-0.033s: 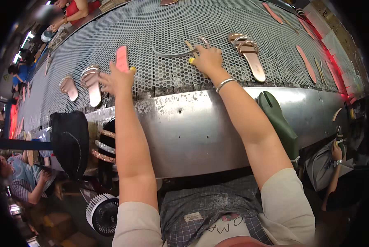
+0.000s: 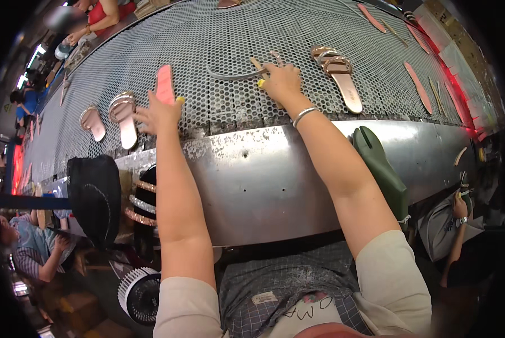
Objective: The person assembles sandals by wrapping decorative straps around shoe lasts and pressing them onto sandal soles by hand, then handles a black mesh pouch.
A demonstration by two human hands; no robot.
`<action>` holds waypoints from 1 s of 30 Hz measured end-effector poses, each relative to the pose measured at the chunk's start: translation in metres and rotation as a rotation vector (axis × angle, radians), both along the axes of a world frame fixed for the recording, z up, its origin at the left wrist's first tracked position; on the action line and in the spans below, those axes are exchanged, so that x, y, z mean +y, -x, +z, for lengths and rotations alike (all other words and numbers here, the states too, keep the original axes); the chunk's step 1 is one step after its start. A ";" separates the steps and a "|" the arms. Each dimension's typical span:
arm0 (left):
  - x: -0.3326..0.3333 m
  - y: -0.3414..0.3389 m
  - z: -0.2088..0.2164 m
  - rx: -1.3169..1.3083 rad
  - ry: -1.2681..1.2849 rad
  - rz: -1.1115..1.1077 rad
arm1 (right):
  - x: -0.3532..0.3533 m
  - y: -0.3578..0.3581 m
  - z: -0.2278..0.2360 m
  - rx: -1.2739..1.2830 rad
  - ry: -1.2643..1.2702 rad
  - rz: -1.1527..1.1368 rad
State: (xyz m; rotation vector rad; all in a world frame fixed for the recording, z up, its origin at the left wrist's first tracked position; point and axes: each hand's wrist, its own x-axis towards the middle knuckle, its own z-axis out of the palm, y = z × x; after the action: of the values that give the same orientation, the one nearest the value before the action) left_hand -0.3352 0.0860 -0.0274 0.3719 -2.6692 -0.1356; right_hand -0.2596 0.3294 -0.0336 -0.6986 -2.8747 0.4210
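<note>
My left hand [image 2: 163, 112] reaches onto the mesh belt with its fingers spread. It covers the near end of a pink shoe sole [image 2: 165, 81], and I cannot tell whether it presses on it. Yellow covers the thumb tip. To its left lies a rose-gold strappy sandal [image 2: 128, 130]. My right hand [image 2: 282, 84] is closed round a narrow tan piece [image 2: 256, 63] that slants out past the fingers. A curved silver-grey strip [image 2: 230, 76] runs leftward from this hand. A small shiny strap [image 2: 276, 58] shows beyond the knuckles. Another rose-gold sandal [image 2: 345, 93] lies to its right.
The perforated belt [image 2: 235, 34] has a metal front panel [image 2: 252, 208]. More pink soles [image 2: 417, 87] lie at the right. A green shoe last [image 2: 379, 163] rests on the panel. A black bag [image 2: 94, 194] and a fan [image 2: 139, 296] are at the left. Co-workers [image 2: 38, 242] sit around.
</note>
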 end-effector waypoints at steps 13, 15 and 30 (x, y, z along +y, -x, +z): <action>0.009 -0.037 0.060 0.210 -0.743 -0.275 | -0.019 -0.100 0.089 0.238 0.030 0.173; 0.025 -0.071 0.091 0.320 -1.436 -0.577 | -0.035 -0.155 0.082 0.251 0.086 0.127; -0.050 -0.304 0.083 -0.154 -2.047 -0.825 | 0.036 -0.414 0.080 0.353 0.112 -0.243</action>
State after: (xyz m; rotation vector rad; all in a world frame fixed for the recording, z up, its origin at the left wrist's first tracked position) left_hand -0.0315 0.0357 0.0554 -0.2551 -1.5003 -2.9506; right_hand 0.1544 0.3655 0.0467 -0.8800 -2.4178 0.6052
